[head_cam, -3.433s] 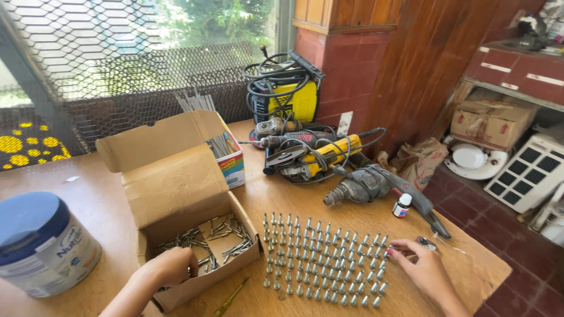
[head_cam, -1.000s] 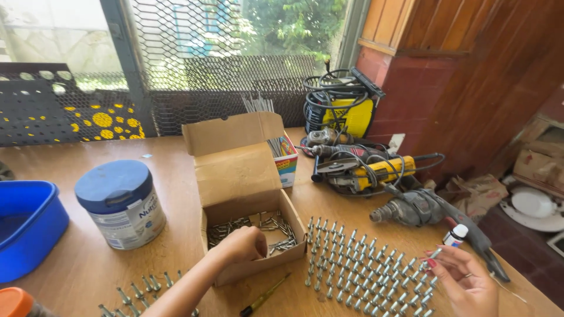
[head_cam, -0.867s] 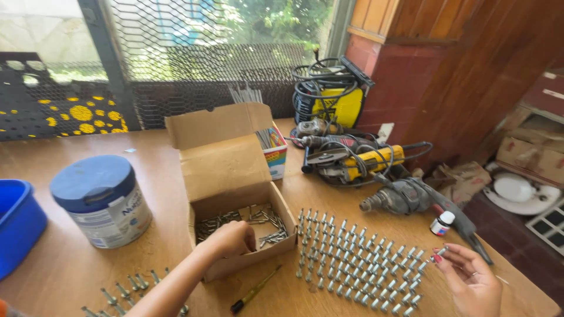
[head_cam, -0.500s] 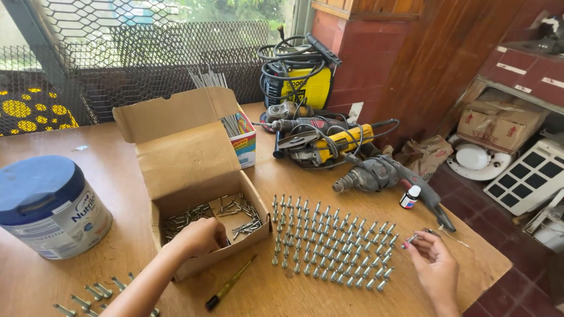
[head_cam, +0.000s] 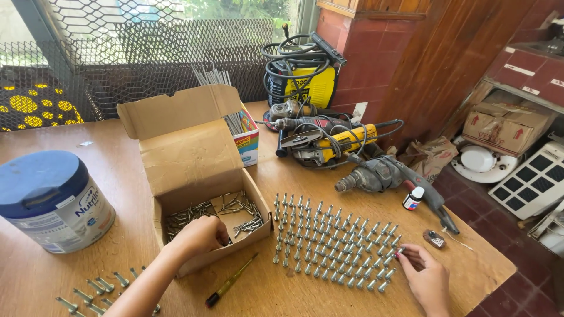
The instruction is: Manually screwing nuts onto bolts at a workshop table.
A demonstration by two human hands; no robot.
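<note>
We are mid-sorting — our left hand (head_cam: 200, 235) curls closed over loose screws (head_cam: 235, 212) inside the cardboard box (head_cam: 194, 176), our right hand (head_cam: 424, 276) pinches one screw (head_cam: 400, 252) at the grid's (head_cam: 329, 240) edge — so next it needs standing upright.

Left hand (head_cam: 200, 236): forearm enters from 7 o'clock, runs toward 1 o'clock; wrist straight, palm down, fingers curled downward and bunched, tips hidden. Right hand (head_cam: 427, 278): enters from 5 o'clock, palm down, fingers (head_cam: 406, 252) stretched toward 10 o'clock, thumb and index tips nearly pinched.
</note>
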